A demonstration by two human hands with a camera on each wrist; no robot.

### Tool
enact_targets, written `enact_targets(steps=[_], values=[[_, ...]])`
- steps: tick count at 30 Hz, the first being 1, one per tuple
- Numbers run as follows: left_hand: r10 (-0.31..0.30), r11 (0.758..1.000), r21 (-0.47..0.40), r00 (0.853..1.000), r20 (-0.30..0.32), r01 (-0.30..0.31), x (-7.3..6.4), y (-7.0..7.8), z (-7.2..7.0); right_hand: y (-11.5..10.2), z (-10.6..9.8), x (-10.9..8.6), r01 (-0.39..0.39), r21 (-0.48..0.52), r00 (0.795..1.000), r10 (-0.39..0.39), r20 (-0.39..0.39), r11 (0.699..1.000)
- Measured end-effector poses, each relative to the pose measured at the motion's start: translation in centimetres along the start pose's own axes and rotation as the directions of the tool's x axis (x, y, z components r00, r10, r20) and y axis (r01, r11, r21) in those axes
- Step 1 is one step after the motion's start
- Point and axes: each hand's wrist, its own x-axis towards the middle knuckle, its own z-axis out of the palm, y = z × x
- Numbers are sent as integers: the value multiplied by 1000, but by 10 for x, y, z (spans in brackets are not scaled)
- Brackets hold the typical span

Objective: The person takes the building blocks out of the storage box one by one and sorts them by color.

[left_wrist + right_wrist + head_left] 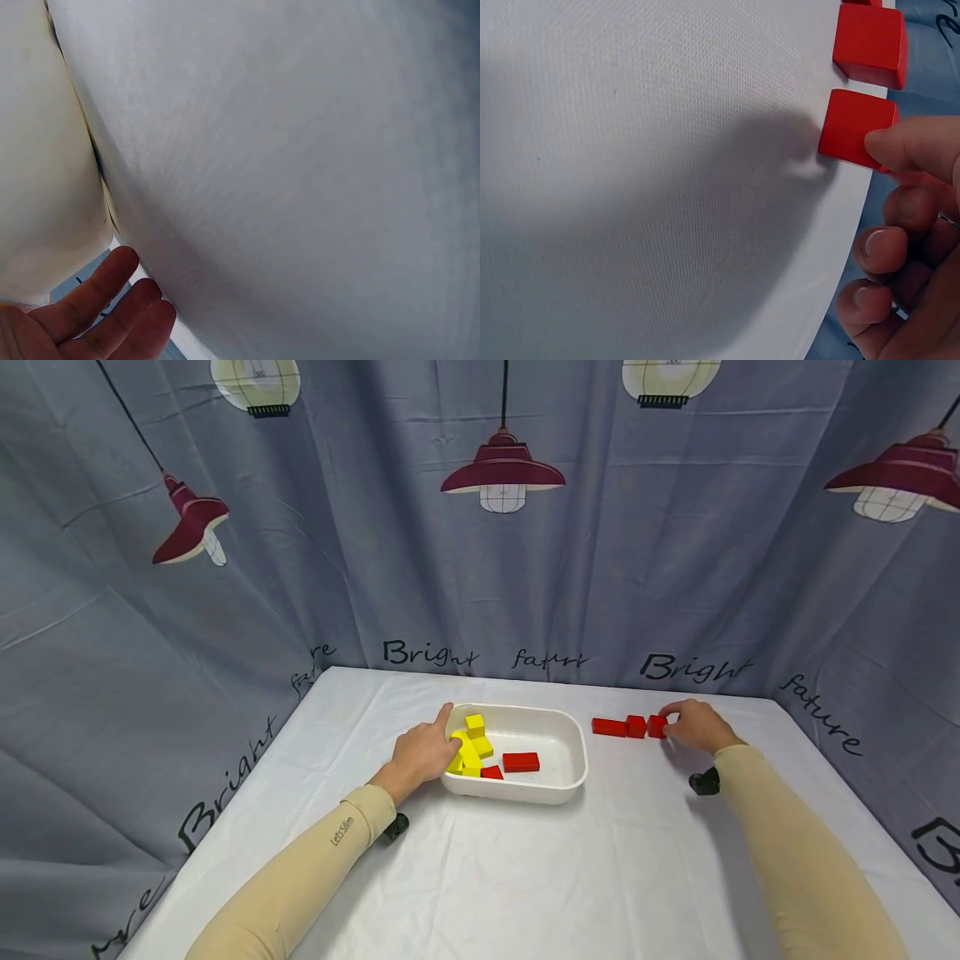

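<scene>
Right of the white tray (557,743), in the head view, the right hand (697,725) pinches the outermost red cube (656,727) of a row; between it and the tray lie a second red cube (636,727) and a red bar (608,727). At the tray's left rim rests the left hand (423,750), index finger straight, thumb over the yellow blocks (482,747) inside; two red blocks (521,762) also lie within. From the left wrist, three loosely extended fingers show beside the tray's outer wall. From the right wrist, a fingertip presses the pinched cube, a narrow gap from its neighbour.
</scene>
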Motion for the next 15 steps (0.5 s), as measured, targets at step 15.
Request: enact_targets(steps=[15], values=[[4,1000,7,1000,-9,-4,1,0,1,-4,3,-1,0,25,1000,-1,9,1000]])
